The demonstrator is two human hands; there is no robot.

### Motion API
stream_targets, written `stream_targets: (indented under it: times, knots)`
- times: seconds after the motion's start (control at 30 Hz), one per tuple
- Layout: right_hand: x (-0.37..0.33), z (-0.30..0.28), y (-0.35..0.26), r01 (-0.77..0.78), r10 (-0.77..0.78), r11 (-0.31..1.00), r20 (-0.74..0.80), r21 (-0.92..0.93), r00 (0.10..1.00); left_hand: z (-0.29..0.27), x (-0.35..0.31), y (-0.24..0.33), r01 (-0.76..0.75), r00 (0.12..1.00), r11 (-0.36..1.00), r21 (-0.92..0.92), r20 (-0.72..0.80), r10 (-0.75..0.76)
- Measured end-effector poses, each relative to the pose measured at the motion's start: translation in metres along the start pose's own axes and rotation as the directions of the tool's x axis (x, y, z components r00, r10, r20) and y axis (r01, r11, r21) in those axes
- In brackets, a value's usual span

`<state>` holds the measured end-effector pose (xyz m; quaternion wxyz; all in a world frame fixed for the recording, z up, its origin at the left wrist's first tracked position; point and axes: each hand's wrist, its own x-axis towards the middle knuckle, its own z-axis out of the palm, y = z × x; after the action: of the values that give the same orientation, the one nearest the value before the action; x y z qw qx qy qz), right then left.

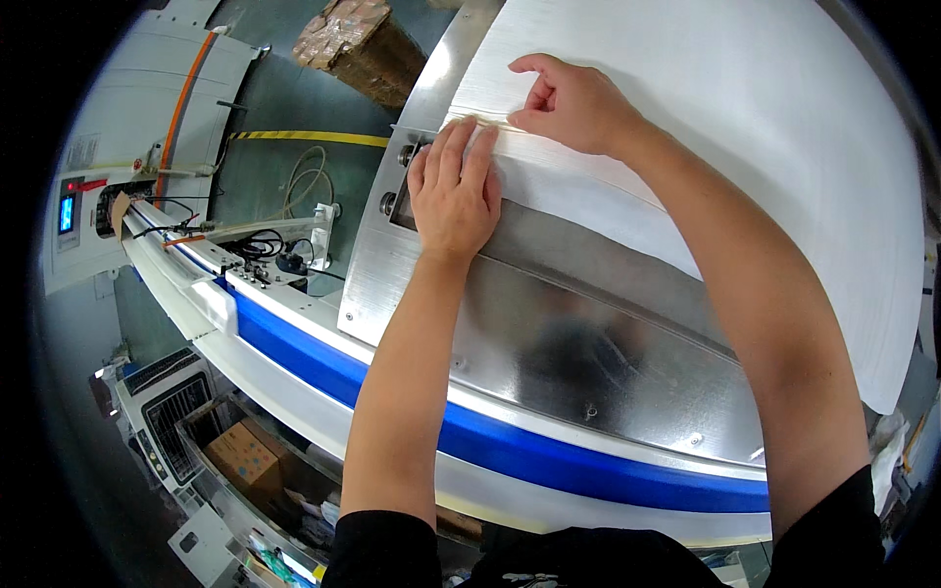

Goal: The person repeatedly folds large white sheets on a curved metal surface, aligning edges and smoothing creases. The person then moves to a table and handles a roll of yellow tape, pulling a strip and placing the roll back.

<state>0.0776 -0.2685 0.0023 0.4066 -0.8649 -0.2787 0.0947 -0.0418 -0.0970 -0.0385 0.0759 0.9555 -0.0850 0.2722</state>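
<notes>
My left hand (456, 196) lies palm down with its fingers stretched out, across the near left edge of a large white sheet (745, 118). Its fingertips touch the sheet, where thin layered edges show beside them. To its right, my right hand (583, 108) is over the sheet; the index finger and thumb stand apart and the other fingers are curled, with nothing visible between them. Whether it touches the sheet is hard to tell. Beneath the sheet's wavy near edge is a shiny metal plate (549, 323), partly covered by the sheet.
A blue strip (608, 470) runs along the machine's near edge. Black knobs (387, 203) sit by my left hand. At the left are cables (257, 245) and a control panel with a small screen (67, 214). A wrapped brown bundle (363, 49) stands on the floor; a cardboard box (247, 459) lies lower left.
</notes>
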Motion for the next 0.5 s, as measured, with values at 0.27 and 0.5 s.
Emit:
stream_targets:
  times: [0.27,0.5]
  knots:
    - [0.001,0.003,0.006,0.006,-0.008,0.998,-0.026,-0.057,1.0,0.001,-0.001,0.0,0.017,1.0,0.999,-0.03,-0.007,-0.017]
    - [0.001,0.003,0.009,0.014,-0.024,0.991,-0.072,-0.134,0.997,-0.007,-0.013,0.005,0.05,0.999,0.999,-0.011,-0.018,-0.05]
